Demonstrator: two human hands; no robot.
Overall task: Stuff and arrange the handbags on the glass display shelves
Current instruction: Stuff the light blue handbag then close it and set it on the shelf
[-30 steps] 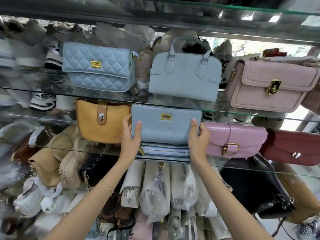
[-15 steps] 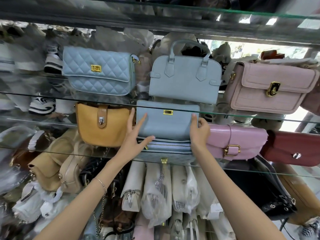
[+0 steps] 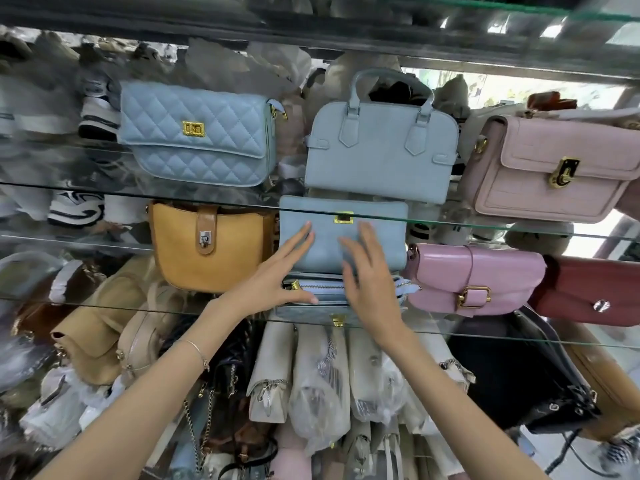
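Left hand and right hand both lie flat, fingers straight and spread, pressing on the front of the blue flap handbag. The bag sits on the middle glass shelf, between the mustard bag and the glossy pink bag. More bags fill the shelves above and below.

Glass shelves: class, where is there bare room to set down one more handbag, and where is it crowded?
Bare glass seems to lie left of the quilted blue bag on the upper shelf, and left of the mustard bag below. From mustard bag to blue flap bag, glossy pink bag and dark red bag, it is packed tight.
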